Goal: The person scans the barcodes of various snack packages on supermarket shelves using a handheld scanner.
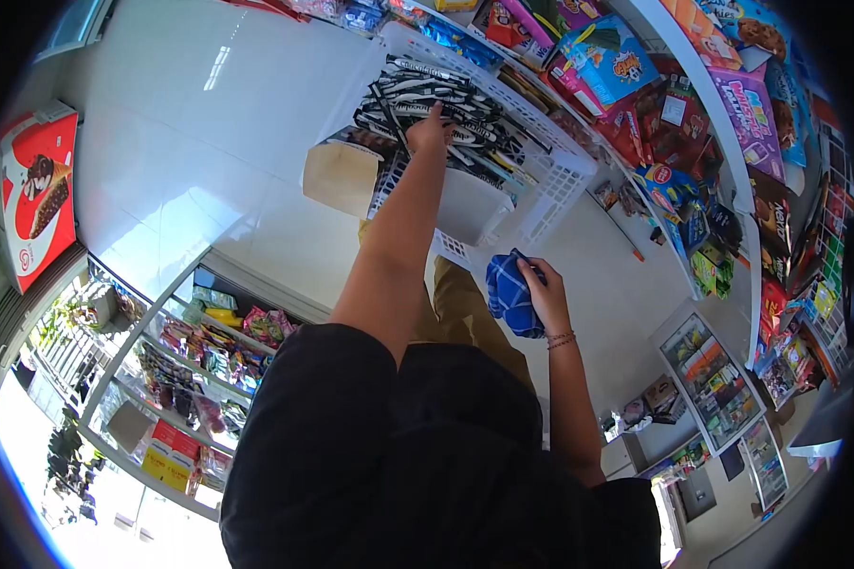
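A white plastic basket [565, 169] holds many thin black-and-white wrapped sticks [417, 87], with an open cardboard box [340, 178] at its near left side. My left hand [430, 133] reaches into the basket and lies over the sticks, its index finger stretched out; whether it grips one cannot be made out. To the right and nearer to my body, my right hand [550, 296] is closed round a bunched blue checked cloth [512, 296], clear of the basket.
Shelves of colourful snack packets [607, 66] curve along the right. A glass case of packets [209, 351] stands at the lower left. A red ice cream sign [40, 194] is at the far left, beside the pale tiled floor [161, 104].
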A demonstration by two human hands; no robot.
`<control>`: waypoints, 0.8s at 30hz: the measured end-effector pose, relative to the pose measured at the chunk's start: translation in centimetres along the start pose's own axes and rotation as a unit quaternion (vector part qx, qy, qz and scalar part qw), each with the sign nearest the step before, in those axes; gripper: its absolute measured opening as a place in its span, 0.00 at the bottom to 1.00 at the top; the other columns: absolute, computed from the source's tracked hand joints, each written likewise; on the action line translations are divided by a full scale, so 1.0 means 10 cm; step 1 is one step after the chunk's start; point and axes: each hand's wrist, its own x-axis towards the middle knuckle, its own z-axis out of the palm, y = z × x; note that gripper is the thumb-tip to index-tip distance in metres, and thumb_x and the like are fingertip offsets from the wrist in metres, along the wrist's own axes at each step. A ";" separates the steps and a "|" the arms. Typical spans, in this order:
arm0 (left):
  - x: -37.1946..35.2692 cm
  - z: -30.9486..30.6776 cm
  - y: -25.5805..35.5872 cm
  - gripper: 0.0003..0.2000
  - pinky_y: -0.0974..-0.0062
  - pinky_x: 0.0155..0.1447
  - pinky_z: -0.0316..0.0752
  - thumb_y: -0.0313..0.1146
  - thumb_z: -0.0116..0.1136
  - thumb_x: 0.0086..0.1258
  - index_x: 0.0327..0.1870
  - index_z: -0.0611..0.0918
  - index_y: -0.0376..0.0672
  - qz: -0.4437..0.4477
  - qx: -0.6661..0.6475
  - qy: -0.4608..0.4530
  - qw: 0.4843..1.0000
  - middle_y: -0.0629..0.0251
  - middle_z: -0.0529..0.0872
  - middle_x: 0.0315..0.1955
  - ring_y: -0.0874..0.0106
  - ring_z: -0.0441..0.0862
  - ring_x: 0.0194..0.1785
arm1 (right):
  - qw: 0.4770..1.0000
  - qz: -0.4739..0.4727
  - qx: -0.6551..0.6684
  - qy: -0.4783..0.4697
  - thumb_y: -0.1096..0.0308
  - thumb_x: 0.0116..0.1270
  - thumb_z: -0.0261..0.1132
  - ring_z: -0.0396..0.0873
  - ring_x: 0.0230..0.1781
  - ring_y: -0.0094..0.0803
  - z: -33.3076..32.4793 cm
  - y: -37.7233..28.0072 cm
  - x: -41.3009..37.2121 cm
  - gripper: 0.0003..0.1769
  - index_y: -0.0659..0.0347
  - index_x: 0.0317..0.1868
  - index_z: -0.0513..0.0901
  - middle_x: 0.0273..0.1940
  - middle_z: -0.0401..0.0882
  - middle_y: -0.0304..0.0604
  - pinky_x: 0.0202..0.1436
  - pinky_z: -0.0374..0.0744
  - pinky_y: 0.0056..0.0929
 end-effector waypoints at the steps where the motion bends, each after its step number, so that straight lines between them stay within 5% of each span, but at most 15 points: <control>1: 0.03 0.01 0.02 0.16 0.78 0.15 0.64 0.41 0.60 0.58 0.24 0.76 0.34 -0.018 -0.005 -0.001 1.000 0.57 0.80 0.20 0.71 0.74 0.13 | 1.000 0.002 0.002 0.000 0.55 0.60 0.60 0.74 0.31 0.26 -0.01 0.04 0.01 0.19 0.67 0.37 0.78 0.30 0.78 0.43 0.39 0.71 0.22; 4: -0.05 -0.09 0.09 0.15 0.78 0.16 0.66 0.40 0.59 0.59 0.25 0.76 0.35 -0.042 0.014 -0.014 0.999 0.58 0.80 0.18 0.73 0.74 0.14 | 1.000 0.001 0.022 0.002 0.55 0.60 0.60 0.74 0.32 0.25 -0.08 -0.03 -0.02 0.19 0.66 0.38 0.78 0.30 0.78 0.42 0.40 0.71 0.22; 6: 0.01 -0.27 -0.01 0.13 0.78 0.18 0.68 0.40 0.58 0.60 0.26 0.76 0.37 -0.081 0.011 -0.171 0.982 0.64 0.78 0.18 0.75 0.74 0.16 | 0.999 -0.008 0.042 0.003 0.55 0.60 0.60 0.74 0.33 0.25 -0.15 -0.12 -0.01 0.19 0.66 0.38 0.79 0.31 0.79 0.42 0.40 0.71 0.22; 8: -0.37 -0.37 -0.04 0.11 0.80 0.25 0.71 0.41 0.57 0.60 0.27 0.76 0.42 -0.043 0.022 -0.224 0.973 0.68 0.77 0.19 0.76 0.76 0.24 | 0.987 0.021 0.159 0.018 0.54 0.61 0.59 0.74 0.34 0.24 -0.24 -0.15 0.04 0.20 0.66 0.38 0.79 0.32 0.79 0.39 0.42 0.71 0.21; 10: -0.99 -0.60 0.07 0.10 0.79 0.34 0.74 0.42 0.56 0.61 0.30 0.76 0.44 -0.103 0.035 -0.309 0.945 0.71 0.78 0.26 0.78 0.76 0.32 | 0.951 0.071 0.299 0.007 0.54 0.63 0.56 0.76 0.38 0.25 -0.31 -0.17 0.13 0.21 0.65 0.42 0.78 0.36 0.79 0.39 0.46 0.72 0.22; 13: -2.13 -0.93 0.42 0.13 0.77 0.40 0.76 0.41 0.53 0.64 0.43 0.77 0.44 -0.052 0.148 -0.361 0.919 0.71 0.78 0.33 0.79 0.76 0.39 | 0.779 0.026 0.619 -0.093 0.52 0.64 0.52 0.76 0.45 0.34 -0.42 -0.42 0.08 0.24 0.61 0.53 0.72 0.45 0.77 0.42 0.53 0.73 0.31; 16: -2.71 -1.19 0.60 0.17 0.74 0.39 0.78 0.40 0.53 0.65 0.51 0.76 0.42 -0.005 0.233 -0.438 0.868 0.70 0.80 0.37 0.79 0.77 0.42 | 0.717 -0.016 0.693 -0.079 0.47 0.63 0.52 0.75 0.46 0.36 -0.30 -0.67 -0.07 0.27 0.59 0.53 0.72 0.46 0.77 0.42 0.53 0.73 0.34; 18: -2.88 -1.25 0.68 0.16 0.75 0.37 0.78 0.39 0.54 0.64 0.49 0.77 0.40 0.028 0.253 -0.473 0.844 0.70 0.80 0.36 0.79 0.77 0.39 | 0.707 -0.009 0.700 -0.102 0.44 0.62 0.51 0.75 0.48 0.36 -0.20 -0.88 -0.17 0.28 0.57 0.54 0.72 0.47 0.77 0.42 0.54 0.72 0.37; 20: -3.01 -1.27 0.81 0.16 0.76 0.36 0.78 0.38 0.56 0.63 0.47 0.78 0.39 0.054 0.276 -0.504 0.817 0.70 0.81 0.34 0.79 0.78 0.37 | 0.720 0.004 0.639 -0.269 0.47 0.62 0.53 0.76 0.46 0.34 -0.06 -1.09 -0.34 0.25 0.56 0.52 0.73 0.45 0.77 0.41 0.51 0.74 0.36; 24: -3.30 -1.24 1.16 0.15 0.84 0.30 0.76 0.38 0.59 0.60 0.43 0.80 0.36 0.148 0.346 -0.498 0.781 0.69 0.81 0.28 0.82 0.77 0.28 | 0.704 -0.063 0.649 -0.281 0.53 0.61 0.58 0.77 0.43 0.31 0.04 -1.37 -0.50 0.20 0.55 0.49 0.74 0.43 0.78 0.39 0.48 0.76 0.33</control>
